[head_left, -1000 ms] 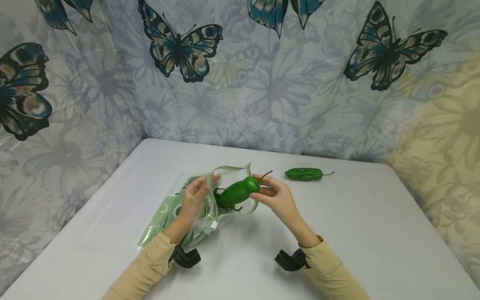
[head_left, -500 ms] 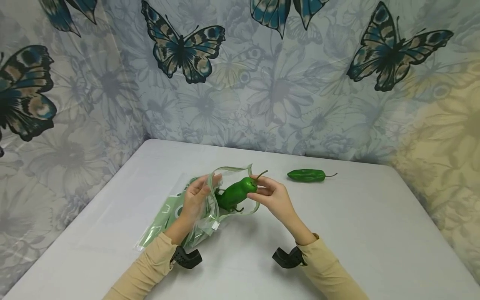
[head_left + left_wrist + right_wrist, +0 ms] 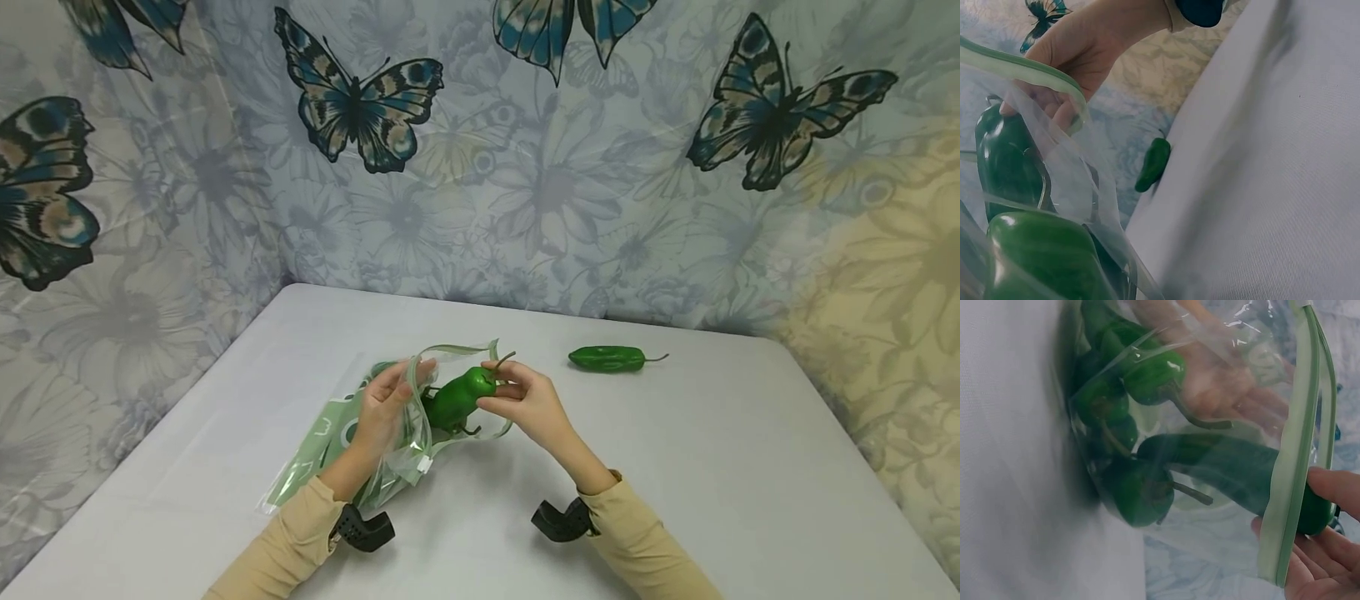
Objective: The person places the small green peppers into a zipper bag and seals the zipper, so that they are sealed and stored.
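Observation:
A clear zip bag (image 3: 412, 467) with green print and a pale green zip strip (image 3: 1291, 462) lies on the table, its mouth spread wide. My left hand (image 3: 378, 412) holds the bag at the near-left side of the mouth. Between thumb and fingers, my right hand (image 3: 528, 404) pinches a long green pepper (image 3: 459, 398) by its stem end. That pepper reaches through the mouth into the bag, its stem end at the opening. Several other green peppers (image 3: 1154, 375) with curved stems sit inside, seen through the plastic in the right wrist view.
One loose green pepper (image 3: 607, 359) lies on the white table (image 3: 712, 467), to the right and back of the bag. Behind the table's back edge hangs a cloth (image 3: 480, 208) printed with butterflies and flowers. Black wrist cameras (image 3: 562, 521) sit at both cuffs.
My right hand has moved left, pushing the pinched pepper further into the bag. The left hand keeps its hold on the bag's mouth. The whole head view has shifted slightly.

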Available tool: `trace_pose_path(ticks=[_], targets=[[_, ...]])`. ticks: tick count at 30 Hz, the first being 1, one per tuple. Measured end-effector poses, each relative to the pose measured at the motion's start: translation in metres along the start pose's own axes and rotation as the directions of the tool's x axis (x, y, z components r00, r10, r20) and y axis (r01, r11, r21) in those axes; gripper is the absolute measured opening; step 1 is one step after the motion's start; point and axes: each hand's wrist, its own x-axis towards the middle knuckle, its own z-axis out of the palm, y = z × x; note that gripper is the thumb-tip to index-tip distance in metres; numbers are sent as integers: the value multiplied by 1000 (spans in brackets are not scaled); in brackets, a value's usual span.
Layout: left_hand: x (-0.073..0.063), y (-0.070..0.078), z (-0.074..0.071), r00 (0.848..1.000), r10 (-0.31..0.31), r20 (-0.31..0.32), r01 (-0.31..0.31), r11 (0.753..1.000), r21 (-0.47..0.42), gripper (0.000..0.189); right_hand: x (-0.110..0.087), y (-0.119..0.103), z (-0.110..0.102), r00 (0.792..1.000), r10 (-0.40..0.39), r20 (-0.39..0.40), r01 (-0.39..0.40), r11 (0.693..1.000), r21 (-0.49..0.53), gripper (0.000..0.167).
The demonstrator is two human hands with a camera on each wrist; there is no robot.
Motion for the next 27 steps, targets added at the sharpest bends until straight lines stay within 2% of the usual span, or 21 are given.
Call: trace_pose_path(ticks=[9, 16, 22, 27], targets=[[0, 1, 0, 999, -37, -9, 37, 999, 18, 30, 6, -3, 10, 999, -35, 20, 36, 998, -60, 42], [-1, 3, 4, 1000, -27, -13, 27, 1000, -4, 28, -3, -28, 14, 999, -22, 45, 25, 997, -66, 40], [0, 4, 4, 1000, -24, -17, 24, 1000, -10, 28, -4, -31, 16, 996, -15, 93, 22, 997, -75, 40], [0, 4, 6, 999, -49, -11, 49, 999, 1, 30, -4, -31, 15, 993, -22, 113, 32, 996, -87, 40]])
